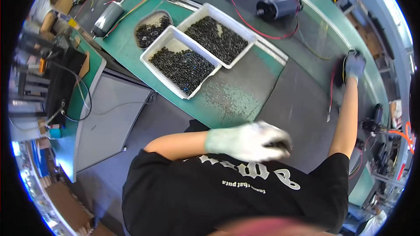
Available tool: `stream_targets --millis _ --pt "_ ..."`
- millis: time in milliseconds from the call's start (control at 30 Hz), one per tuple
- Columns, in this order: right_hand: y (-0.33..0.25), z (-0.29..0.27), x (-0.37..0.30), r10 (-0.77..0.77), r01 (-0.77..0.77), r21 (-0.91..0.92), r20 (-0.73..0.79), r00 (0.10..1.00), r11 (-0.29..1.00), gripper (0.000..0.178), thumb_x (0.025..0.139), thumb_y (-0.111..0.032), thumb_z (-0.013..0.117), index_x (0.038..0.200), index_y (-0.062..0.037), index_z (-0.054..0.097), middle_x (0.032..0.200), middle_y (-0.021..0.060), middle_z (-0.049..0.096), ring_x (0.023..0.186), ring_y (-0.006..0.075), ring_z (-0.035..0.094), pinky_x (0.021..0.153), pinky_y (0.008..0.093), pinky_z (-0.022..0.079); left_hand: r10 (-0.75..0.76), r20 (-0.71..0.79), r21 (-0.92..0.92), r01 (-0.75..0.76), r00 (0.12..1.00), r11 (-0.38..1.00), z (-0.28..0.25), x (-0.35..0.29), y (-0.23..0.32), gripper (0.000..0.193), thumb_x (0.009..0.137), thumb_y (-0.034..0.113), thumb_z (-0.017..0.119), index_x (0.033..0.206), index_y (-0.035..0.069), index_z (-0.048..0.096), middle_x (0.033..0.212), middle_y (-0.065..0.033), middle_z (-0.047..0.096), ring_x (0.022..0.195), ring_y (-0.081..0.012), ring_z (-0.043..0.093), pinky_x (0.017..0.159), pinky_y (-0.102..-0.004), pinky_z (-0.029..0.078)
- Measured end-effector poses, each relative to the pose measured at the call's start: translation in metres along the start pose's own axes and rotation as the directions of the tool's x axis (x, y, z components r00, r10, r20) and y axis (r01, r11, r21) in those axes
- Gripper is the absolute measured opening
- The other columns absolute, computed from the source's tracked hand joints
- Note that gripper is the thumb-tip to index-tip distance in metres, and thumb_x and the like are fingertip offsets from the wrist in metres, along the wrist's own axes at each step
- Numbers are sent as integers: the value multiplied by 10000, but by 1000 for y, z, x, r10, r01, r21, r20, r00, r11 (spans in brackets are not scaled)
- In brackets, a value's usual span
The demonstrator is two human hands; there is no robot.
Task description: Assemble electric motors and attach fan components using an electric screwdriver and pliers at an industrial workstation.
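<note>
With our gloved left hand [249, 140] curled shut near our chest on small dark pieces and our gloved right hand [354, 65] gripping a black wired part [339, 73] far out on the dark surface [302, 105], the trailing wires could snag.

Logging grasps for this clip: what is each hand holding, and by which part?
The right hand grips a dark, motor-like object with wires at its far end. The left hand is closed over something small and dark; blur hides what.
</note>
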State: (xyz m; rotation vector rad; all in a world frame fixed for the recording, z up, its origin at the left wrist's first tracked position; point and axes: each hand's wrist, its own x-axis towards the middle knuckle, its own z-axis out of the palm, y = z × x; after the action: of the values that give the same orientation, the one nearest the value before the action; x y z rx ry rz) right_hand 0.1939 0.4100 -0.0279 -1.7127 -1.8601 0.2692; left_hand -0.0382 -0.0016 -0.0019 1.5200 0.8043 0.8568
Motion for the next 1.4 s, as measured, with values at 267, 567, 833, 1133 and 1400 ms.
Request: stream_targets --millis 267,567,833,1133,1400 --pt "-219 154 -124 -381 -359 792 568 730 494 475 930 -367 548 1256 -21 547 1066 82 626 768 154 586 713 282 488 38 -128 377 14 991 926 14 19 -19 202 890 225 592 910 24 594 820 -170 625 802 -299 645 722 -412 510" --pt "-179 50 -110 -239 -52 549 445 863 834 403 920 -534 500 864 -147 597 624 -35 460 496 93 436 431 259 334 576 -554 783 612 601 114 -59 145 -101 502 861 205 484 1269 -86 495 1234 -288 535 1146 -359 523 956 -474 382" --pt "-131 -82 -191 -117 -198 376 668 735 905 298 924 -372 488 723 -154 514 611 -84 376 531 25 339 462 226 248 -124 16 487 100 992 868 39 129 -19 382 777 336 515 833 3 695 910 -250 671 880 -352 670 748 -468 531" --pt "-68 -24 -323 -53 -348 433 686 726 832 277 954 -257 507 1032 -13 613 734 -55 497 599 32 425 543 197 356 -49 -587 768 575 808 282 -100 1 -6 266 799 277 577 897 49 675 967 -137 680 819 -336 664 663 -412 549" --pt "24 -141 -257 87 129 344 -547 832 930 368 949 -299 545 1138 9 611 968 81 656 774 138 597 725 218 466 159 -716 679 731 680 -69 -263 21 -86 292 835 265 583 1012 42 649 966 -189 652 883 -345 641 790 -433 511"
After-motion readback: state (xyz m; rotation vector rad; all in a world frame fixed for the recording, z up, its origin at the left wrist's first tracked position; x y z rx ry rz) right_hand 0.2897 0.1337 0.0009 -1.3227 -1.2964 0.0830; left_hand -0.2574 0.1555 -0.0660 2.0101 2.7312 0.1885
